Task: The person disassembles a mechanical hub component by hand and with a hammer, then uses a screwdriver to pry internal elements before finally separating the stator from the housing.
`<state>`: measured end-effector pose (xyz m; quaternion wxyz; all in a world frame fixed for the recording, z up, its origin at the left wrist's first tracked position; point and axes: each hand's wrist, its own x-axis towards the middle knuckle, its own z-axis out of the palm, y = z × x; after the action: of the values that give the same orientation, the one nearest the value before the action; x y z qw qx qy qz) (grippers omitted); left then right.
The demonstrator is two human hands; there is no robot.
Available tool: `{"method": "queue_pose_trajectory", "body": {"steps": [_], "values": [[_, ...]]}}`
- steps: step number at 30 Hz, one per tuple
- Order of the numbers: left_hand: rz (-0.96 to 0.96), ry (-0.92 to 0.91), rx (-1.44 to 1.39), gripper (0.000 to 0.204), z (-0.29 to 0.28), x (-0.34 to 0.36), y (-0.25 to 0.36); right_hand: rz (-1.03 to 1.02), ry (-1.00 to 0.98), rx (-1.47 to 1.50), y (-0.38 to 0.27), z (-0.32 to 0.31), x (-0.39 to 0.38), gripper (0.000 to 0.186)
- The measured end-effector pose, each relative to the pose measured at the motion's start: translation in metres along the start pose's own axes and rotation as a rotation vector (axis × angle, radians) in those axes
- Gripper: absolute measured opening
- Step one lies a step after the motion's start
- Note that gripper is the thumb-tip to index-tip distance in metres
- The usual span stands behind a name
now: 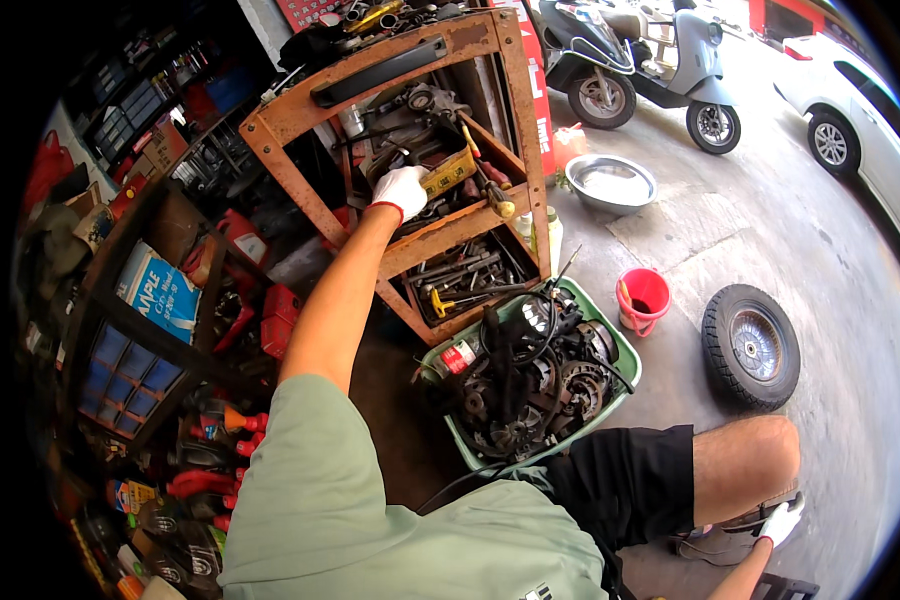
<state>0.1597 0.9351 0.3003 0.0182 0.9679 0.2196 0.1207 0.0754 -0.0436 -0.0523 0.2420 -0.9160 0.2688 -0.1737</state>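
My left hand (400, 192), in a white knit glove with a red cuff, reaches into the upper shelf of a rusty orange tool cart (440, 240). Its fingers curl down among hand tools beside a yellow tray edge (450, 173); what they hold, if anything, is hidden. A screwdriver with a yellowish handle (500, 204) lies to the right of the tray. Down at the lower right, my right hand (780, 522), also gloved, is closed by a dark, flat-looking part near my foot. I cannot make out that part.
A green tub (625, 385) full of dark engine parts stands below the cart. A red bucket (645, 300), a wheel with tyre (752, 345) and a metal basin (611, 184) are on the floor. Crowded shelving (135, 330) lines the left. Scooters (660, 70) and a white car (860, 120) stand beyond.
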Motion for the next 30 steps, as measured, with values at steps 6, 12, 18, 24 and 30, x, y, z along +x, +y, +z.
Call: {"method": "queue_pose_trajectory", "body": {"steps": [6, 12, 18, 24, 30], "values": [[0.022, 0.111, -0.001, 0.041, 0.007, -0.019, 0.003, 0.002, 0.001, 0.039, 0.003, 0.002, 0.000, 0.056], [0.105, 0.188, 0.007, 0.048, 0.013, -0.041, 0.005, -0.017, 0.010, 0.027, 0.011, 0.008, 0.006, 0.056], [0.114, 0.209, 0.029, 0.051, 0.022, -0.047, 0.005, 0.034, 0.005, -0.055, -0.040, -0.024, -0.021, 0.049], [0.113, 0.261, -0.028, 0.048, 0.023, -0.051, 0.007, 0.015, 0.035, -0.045, -0.100, -0.053, -0.048, 0.048], [0.001, 0.207, -0.027, 0.035, 0.010, -0.040, 0.011, 0.004, 0.024, -0.097, -0.098, -0.055, -0.049, 0.048]]}}
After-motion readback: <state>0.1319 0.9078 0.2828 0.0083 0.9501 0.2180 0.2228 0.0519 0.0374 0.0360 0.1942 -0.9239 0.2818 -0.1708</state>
